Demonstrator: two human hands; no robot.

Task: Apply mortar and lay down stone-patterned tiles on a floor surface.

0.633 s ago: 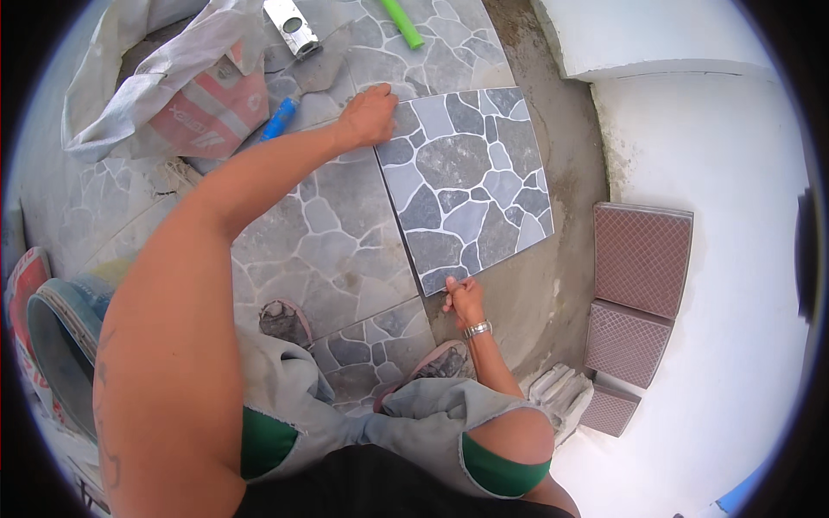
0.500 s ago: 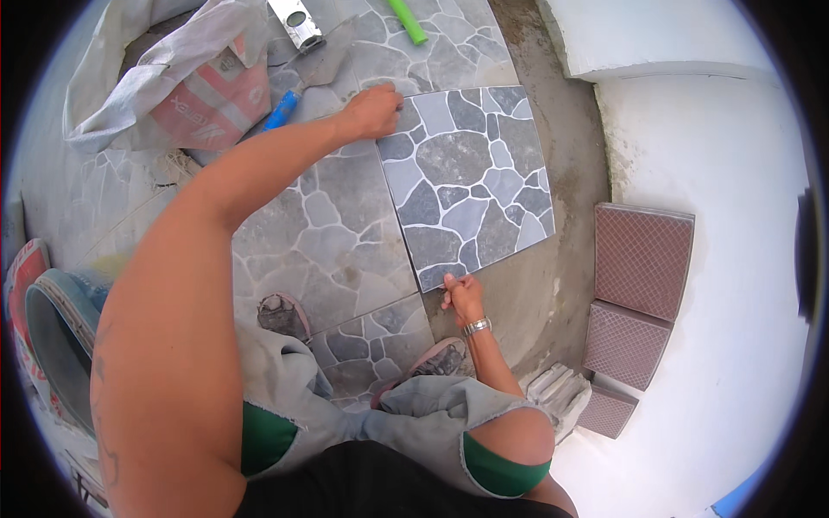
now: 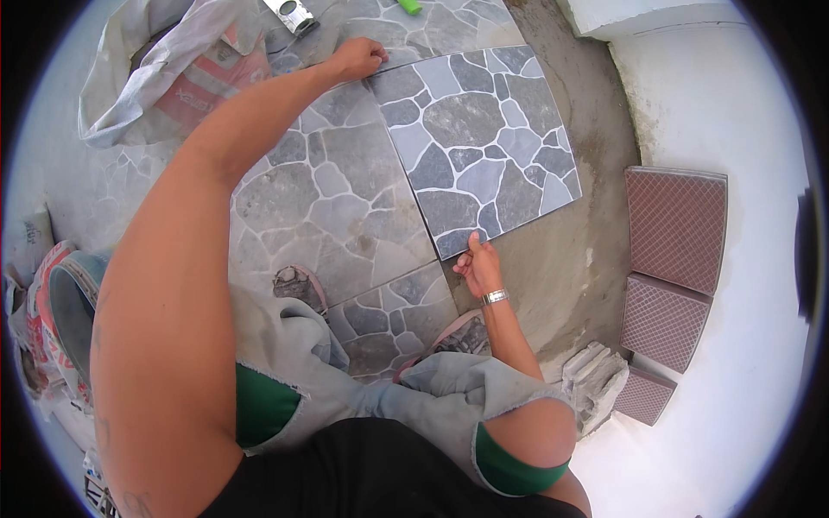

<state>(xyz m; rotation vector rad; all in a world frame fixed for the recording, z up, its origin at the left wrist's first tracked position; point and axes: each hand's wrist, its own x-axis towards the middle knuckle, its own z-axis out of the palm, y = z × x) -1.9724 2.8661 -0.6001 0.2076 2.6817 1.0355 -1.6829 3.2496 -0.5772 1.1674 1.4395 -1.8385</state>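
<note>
A square stone-patterned tile in greys with white joint lines lies at a slight angle on grey mortar, its left edge along a duller laid tile. My right hand, with a metal-band watch at the wrist, grips the tile's near corner. Its thumb is on top and its other fingers curl below the edge. My left hand is just past the tile's far left corner, fingers curled together. Whatever its fingertips may hold is hidden.
Left of the far arm sits an open white-and-red sack. A metal level and a green rod lie beyond. Stacked brown tiles lean on the white wall at right, near broken grey pieces. A bucket stands left.
My left hand has come off the tile's far left corner and sits just beyond it. My right hand keeps its hold on the near corner. The whole view has shifted.
</note>
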